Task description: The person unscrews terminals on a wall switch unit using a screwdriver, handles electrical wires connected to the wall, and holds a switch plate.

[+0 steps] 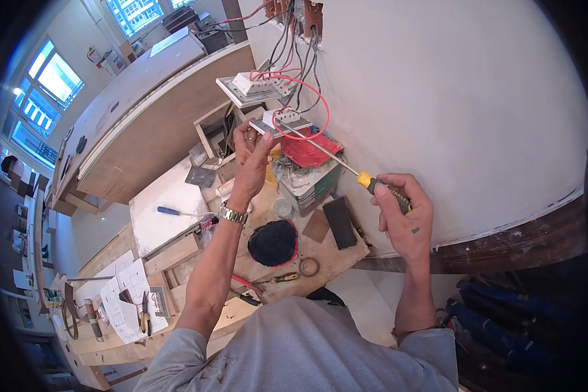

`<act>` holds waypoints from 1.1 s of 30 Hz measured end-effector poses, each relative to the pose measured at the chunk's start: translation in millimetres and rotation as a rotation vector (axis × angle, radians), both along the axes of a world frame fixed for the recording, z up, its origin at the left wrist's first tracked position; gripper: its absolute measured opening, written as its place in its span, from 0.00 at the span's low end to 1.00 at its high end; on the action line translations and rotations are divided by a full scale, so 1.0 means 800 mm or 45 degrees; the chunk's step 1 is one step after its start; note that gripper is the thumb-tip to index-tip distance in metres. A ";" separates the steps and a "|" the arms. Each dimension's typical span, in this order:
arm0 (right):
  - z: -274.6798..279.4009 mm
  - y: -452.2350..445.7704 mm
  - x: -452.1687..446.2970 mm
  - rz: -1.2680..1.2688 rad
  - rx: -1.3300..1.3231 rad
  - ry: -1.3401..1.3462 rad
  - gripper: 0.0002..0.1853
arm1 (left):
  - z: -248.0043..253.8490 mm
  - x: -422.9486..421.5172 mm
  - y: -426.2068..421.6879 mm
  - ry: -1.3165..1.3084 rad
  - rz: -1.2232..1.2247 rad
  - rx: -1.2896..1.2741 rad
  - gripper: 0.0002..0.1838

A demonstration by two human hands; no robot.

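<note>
The setting is an indoor room with a pale plastered wall (451, 98) at the right and a cluttered wooden counter (333, 260) below. Wires (286, 52) emerge from a recess high on the wall.

The white switch plate (291, 119) is held above the counter, near the wall, terminal block upward. The left hand (251, 157) has its grip clamped on the near edge of the plate. The right hand (405, 212) has its grip closed around the handle of a screwdriver (364, 179), whose tip meets the terminal block; whether it is seated in a screw cannot be told. A second plate (248, 88) hangs just beyond, back upward, also wired.

Assessment: the switch plate should be light and stiff, probably smooth plastic that could crack under force. Its rim is the sound hold, leaving the terminals exposed. The red wire (326, 114) looks springy and may tug the plate. The screwdriver appears rigid; its thick handle is the proper hold.

Containers: a green-sided container (317, 193) stands beneath, a red bag (307, 151) across its top; contents hidden. A wooden box (209, 134) behind holds dark material, not identifiable. A clear cup (283, 209) stands nearby, contents indistinct.
</note>
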State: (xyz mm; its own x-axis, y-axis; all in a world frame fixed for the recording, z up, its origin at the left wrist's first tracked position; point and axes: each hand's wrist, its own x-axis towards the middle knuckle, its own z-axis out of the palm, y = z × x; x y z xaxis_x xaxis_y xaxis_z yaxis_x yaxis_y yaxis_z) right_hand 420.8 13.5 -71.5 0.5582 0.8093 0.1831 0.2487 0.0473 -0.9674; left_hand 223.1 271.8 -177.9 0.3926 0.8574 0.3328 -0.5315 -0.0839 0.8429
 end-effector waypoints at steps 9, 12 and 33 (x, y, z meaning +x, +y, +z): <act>0.004 0.010 0.014 0.157 -0.023 -0.094 0.11 | -0.004 -0.005 0.007 0.100 0.073 0.077 0.36; -0.001 0.015 0.012 0.168 0.050 -0.225 0.09 | -0.012 -0.003 0.011 0.122 0.093 0.066 0.35; 0.011 0.008 0.025 0.289 -0.040 -0.585 0.11 | -0.011 0.010 -0.003 0.165 0.310 0.227 0.36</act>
